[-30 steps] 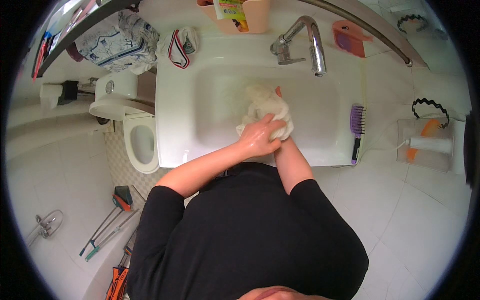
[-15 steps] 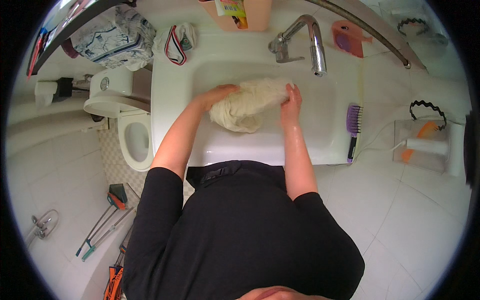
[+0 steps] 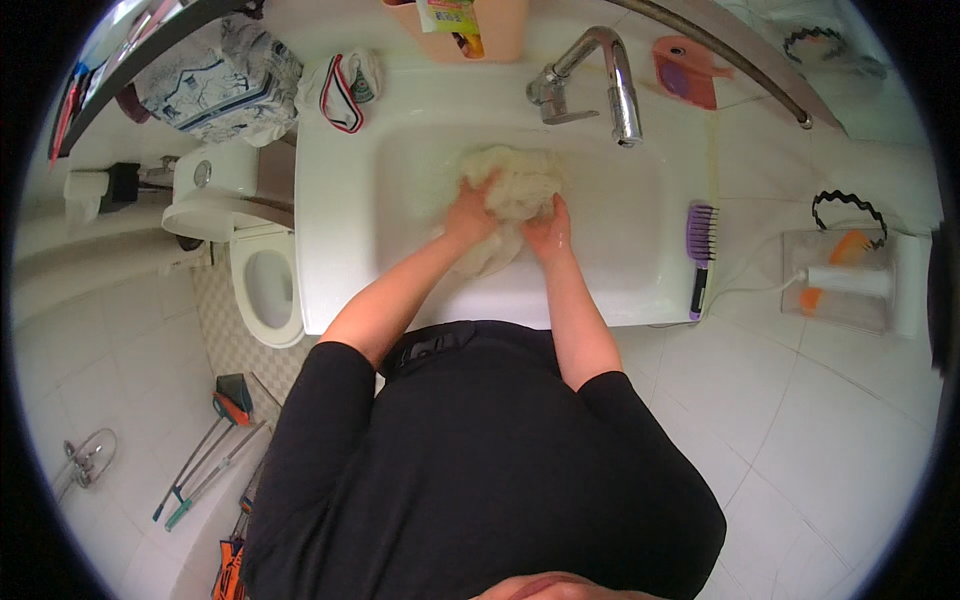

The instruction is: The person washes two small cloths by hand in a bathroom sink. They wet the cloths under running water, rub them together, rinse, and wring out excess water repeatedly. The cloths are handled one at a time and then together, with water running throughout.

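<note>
A wet, cream-coloured cloth [image 3: 520, 185] lies bunched in the white washbasin [image 3: 620, 290], partly under cloudy water. My left hand [image 3: 471, 212] presses into its left side, fingers curled into the folds. On the right, my right hand [image 3: 547, 232] grips the cloth's lower edge between thumb and fingers. A thin, pale part of the cloth trails below the hands toward the basin's front. Whether it is a garment or a plain cloth I cannot tell.
A chrome faucet [image 3: 622, 95] arches over the basin's back right. Along the rim are a bunched white cloth with red and navy trim [image 3: 345, 95], a peach container [image 3: 470, 45], a pink fish-shaped holder [image 3: 685, 75] and a purple hairbrush [image 3: 702, 245]. A toilet [image 3: 268, 285] stands left.
Both hands have come closer together and lowered the cloth into the water. Stretched between them before, it is now gathered in a bunch.
</note>
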`<state>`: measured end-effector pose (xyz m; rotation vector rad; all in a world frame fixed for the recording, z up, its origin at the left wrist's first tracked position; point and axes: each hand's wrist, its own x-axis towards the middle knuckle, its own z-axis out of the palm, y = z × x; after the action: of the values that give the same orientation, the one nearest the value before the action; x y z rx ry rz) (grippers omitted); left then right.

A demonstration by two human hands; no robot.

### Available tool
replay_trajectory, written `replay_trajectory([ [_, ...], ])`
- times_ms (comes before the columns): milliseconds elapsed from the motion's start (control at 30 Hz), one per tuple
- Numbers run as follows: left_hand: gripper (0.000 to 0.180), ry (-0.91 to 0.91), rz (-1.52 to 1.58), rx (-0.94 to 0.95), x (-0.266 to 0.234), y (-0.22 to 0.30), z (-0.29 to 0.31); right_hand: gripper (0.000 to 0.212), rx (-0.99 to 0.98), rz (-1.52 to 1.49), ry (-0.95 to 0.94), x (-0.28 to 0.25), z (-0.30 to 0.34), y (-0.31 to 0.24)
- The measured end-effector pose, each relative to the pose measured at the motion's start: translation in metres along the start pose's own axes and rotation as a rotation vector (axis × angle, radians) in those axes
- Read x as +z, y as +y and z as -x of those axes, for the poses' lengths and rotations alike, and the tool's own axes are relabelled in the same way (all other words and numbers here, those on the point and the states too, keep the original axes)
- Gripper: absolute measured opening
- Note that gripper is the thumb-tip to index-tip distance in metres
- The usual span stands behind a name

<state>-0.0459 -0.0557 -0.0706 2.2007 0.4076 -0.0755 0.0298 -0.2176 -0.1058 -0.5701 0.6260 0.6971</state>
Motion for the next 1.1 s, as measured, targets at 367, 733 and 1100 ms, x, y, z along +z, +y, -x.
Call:
replay_trajectory([
  [367,0.050,-0.120,-0.105,0.457,-0.021,0.118,0.065,0.043,-0.018,0.018,-0.282,0.061,0.061,0.005],
  [733,0.052,-0.156,0.107,-0.047,-0.059,0.016,-0.021,0.051,-0.379,0.470,-0.067,0.051,0.050,-0.017],
  [1100,0.091,-0.092,-0.654,-0.109,-0.023,0.010,0.016,0.052,-1.154,2.260,0.036,0.061,0.038,0.005],
])
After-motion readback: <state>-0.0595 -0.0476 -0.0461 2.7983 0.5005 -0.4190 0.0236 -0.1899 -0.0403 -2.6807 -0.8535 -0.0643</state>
